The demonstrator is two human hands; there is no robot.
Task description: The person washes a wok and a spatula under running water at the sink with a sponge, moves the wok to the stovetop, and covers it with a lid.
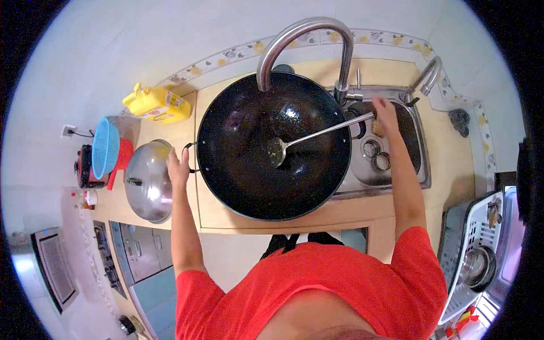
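A large black wok (255, 181) rests on the counter and overlaps the sink's left side. Inside it lies a metal ladle or spatula (317, 134), wet at its head, its handle reaching over the right rim. My left hand (179, 168) is at the wok's left loop handle (194, 158), fingers apart; I cannot tell whether they touch it. Above the sink, my right hand (386, 116) is close to the end of the utensil's handle and to a tan sponge-like piece (378, 128). Its fingers are blurred, so their grip is unclear.
A tall faucet (306, 25) arches over the wok. The steel sink (426, 170) has two drain fittings. At left are a domed metal lid (150, 195), a yellow jug (161, 107) and a blue basket (106, 148). A white dish rack (462, 283) stands at right.
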